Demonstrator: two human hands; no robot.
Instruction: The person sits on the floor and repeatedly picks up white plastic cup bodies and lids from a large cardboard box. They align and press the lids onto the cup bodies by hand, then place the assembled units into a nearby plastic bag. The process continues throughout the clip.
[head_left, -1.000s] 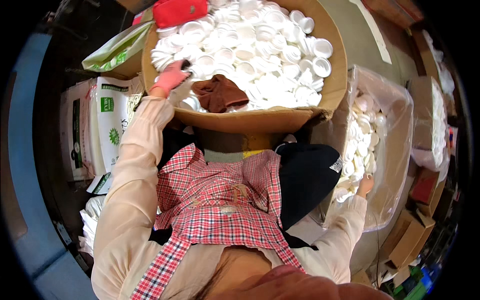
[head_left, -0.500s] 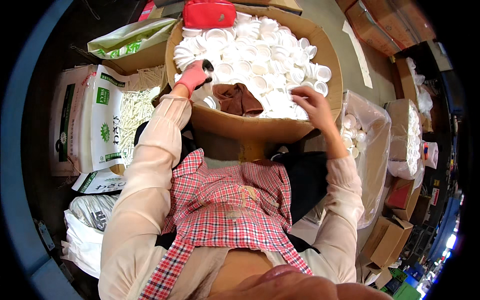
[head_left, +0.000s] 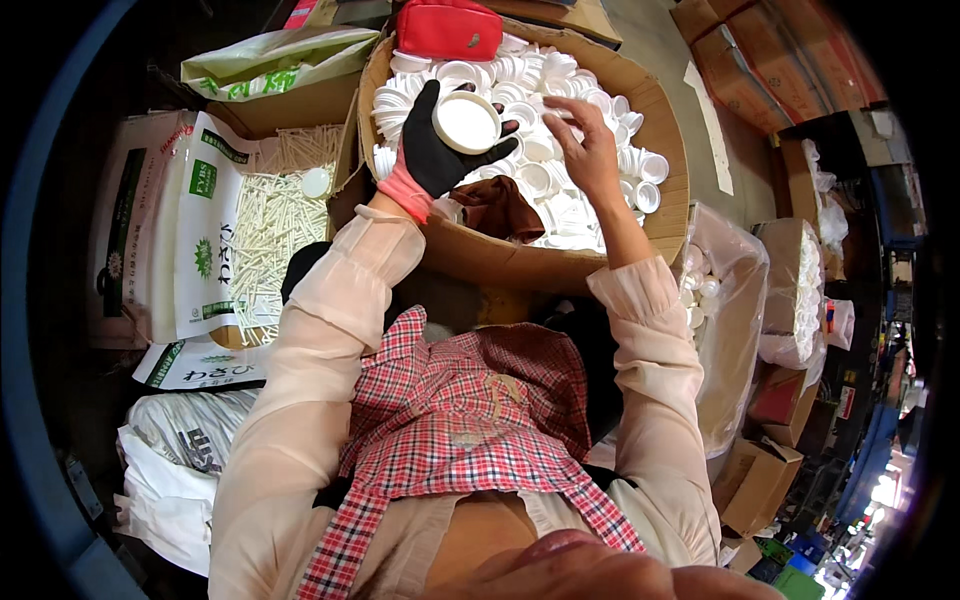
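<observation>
A white round plastic lid (head_left: 467, 122) lies in the upturned palm of my left hand (head_left: 432, 160), which wears a black-palmed glove with a pink cuff. The fingers are spread around and under the lid. My right hand (head_left: 590, 150) is bare and hovers just right of the lid, fingers apart and slightly bent, with nothing seen in it. Both hands are over a large cardboard box (head_left: 560, 272) heaped with white plastic lids (head_left: 535, 180). A brown cloth (head_left: 498, 208) lies on the heap at the near side, below my left hand.
A red pouch (head_left: 448, 29) rests at the box's far edge. To the left, a carton holds thin white sticks (head_left: 275, 230), with a white disc (head_left: 316, 182) on them. A plastic-lined box (head_left: 735, 330) with round white pieces stands right. White bags (head_left: 170, 460) sit lower left.
My left hand has turned palm up and moved right, now showing the lid. My right hand has moved up and left toward it. A white disc now shows on the sticks.
</observation>
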